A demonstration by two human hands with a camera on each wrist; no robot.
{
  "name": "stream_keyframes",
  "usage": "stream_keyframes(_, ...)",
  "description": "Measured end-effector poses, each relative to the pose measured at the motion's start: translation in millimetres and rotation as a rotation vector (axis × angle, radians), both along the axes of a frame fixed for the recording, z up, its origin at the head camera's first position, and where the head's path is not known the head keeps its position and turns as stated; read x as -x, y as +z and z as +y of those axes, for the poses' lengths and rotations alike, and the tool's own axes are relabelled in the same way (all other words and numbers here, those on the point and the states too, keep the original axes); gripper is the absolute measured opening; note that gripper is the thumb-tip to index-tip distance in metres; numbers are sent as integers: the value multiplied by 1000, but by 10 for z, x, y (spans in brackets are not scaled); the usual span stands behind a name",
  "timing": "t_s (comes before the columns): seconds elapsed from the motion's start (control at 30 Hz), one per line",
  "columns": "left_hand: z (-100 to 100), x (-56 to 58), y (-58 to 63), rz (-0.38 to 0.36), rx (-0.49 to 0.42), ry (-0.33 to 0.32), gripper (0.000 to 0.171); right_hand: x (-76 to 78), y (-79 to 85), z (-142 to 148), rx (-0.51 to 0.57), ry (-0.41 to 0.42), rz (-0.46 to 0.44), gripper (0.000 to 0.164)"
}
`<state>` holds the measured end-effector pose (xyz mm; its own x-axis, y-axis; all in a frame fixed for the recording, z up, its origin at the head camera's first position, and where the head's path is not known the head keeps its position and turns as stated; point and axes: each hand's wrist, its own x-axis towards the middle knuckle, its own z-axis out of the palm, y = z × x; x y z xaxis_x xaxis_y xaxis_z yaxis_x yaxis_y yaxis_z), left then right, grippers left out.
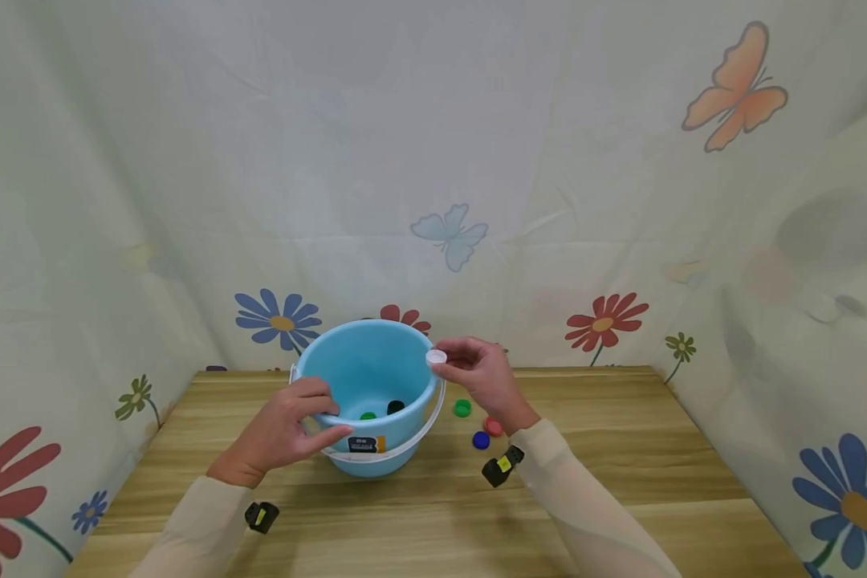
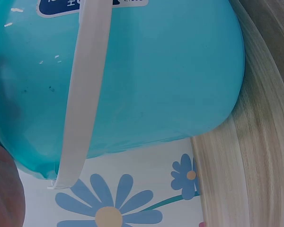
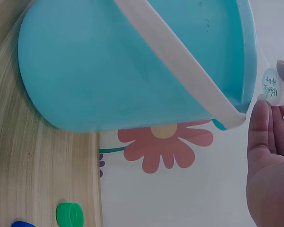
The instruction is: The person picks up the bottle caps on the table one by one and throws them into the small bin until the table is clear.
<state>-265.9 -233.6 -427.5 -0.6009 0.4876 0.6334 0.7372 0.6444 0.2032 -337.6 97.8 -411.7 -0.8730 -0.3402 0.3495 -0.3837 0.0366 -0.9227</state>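
Observation:
A light blue bucket (image 1: 368, 361) stands upright on the table. My left hand (image 1: 282, 425) grips its near left rim, fingers over the edge and thumb along the outside. Between thumb and fingers of my right hand (image 1: 484, 381) is a white bottle cap (image 1: 436, 357), held at the bucket's right rim. Green printing shows on that cap's top in the right wrist view. Inside the bucket lie a green cap (image 1: 368, 416) and a black cap (image 1: 395, 407), partly hidden by the near wall.
Right of the bucket, a green cap (image 1: 462, 408), a red cap (image 1: 493, 425) and a blue cap (image 1: 481, 440) lie on the wooden table (image 1: 621, 474). The bucket's white handle (image 1: 405, 447) hangs down in front. A flowered curtain (image 1: 535, 265) surrounds the table.

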Motion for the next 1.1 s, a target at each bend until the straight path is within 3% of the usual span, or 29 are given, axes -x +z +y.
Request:
stream_keyframes(0.53, -15, 18, -14, -8, -1, 6, 21, -37, 38, -113, -7, 26, 5, 39)
stream_keyframes(1.1, -1, 38, -1, -3, -3, -6, 22, 1, 81, -226, 1, -2, 3, 35)
